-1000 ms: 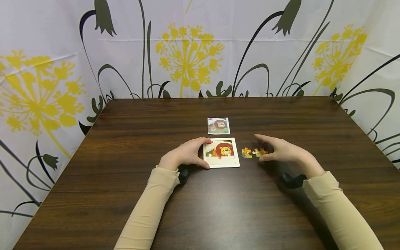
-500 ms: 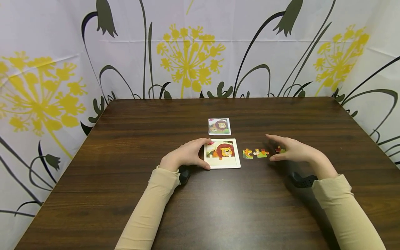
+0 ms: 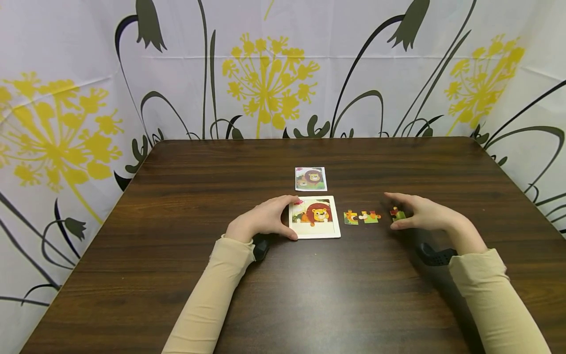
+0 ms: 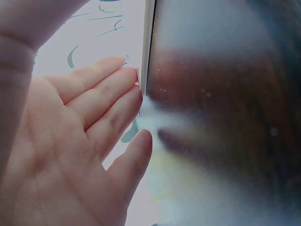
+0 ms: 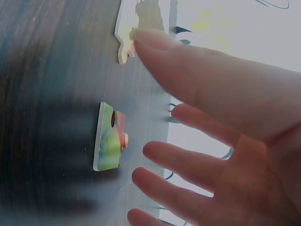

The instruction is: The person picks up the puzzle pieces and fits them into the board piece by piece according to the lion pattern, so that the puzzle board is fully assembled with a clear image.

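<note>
A square wooden jigsaw board (image 3: 315, 217) with a lion picture lies mid-table; its lower strip is bare cream. My left hand (image 3: 261, 220) rests against its left side, thumb and fingertips touching the edge, fingers rather straight in the left wrist view. My right hand (image 3: 426, 214) is spread over the table to the right, thumb and fingers apart, holding nothing. Between its thumb and fingers lies a green-and-red jigsaw piece (image 3: 397, 214), seen apart from the fingers in the right wrist view (image 5: 108, 141). Two more pieces, an orange-yellow piece (image 3: 351, 218) and a green-orange piece (image 3: 369, 217), lie between board and hand.
Behind the board lies a small picture card (image 3: 311, 179) with the same lion scene. The dark wooden table (image 3: 221, 167) runs back to a flower-printed curtain (image 3: 265, 69). Black wrist devices, such as the right device (image 3: 435, 254), sit under both wrists.
My right hand has moved right, away from the board and the two nearer pieces, uncovering the third piece. The left hand has stayed at the board's side.
</note>
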`<state>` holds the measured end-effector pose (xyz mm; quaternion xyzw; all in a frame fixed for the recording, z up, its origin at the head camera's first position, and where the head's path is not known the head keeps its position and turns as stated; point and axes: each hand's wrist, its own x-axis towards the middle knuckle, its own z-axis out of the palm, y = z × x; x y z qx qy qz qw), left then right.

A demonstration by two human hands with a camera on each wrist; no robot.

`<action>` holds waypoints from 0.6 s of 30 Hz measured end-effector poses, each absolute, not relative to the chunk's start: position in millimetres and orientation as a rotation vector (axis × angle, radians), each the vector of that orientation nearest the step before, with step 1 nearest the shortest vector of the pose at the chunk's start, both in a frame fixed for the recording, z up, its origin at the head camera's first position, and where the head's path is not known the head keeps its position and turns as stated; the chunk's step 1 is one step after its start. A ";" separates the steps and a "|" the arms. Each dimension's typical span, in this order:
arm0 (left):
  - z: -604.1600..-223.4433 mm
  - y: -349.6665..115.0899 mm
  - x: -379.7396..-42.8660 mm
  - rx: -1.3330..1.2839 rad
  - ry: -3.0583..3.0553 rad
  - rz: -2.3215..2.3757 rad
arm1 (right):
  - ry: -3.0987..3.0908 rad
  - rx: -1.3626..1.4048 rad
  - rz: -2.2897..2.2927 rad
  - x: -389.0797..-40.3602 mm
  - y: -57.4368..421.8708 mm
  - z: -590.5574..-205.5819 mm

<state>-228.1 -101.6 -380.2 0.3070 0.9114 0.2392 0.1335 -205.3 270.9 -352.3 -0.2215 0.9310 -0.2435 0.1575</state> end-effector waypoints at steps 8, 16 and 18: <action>-378.0 -101.3 -228.9 0.866 2.633 0.700 | 2.682 -0.637 -0.699 -209.6 279.1 -354.7; -377.7 -101.0 -228.9 0.869 2.623 0.698 | 2.656 -0.572 -0.745 -212.8 285.7 -358.6; -378.0 -100.8 -228.9 0.869 2.621 0.696 | 2.664 -0.548 -0.745 -212.8 286.8 -360.4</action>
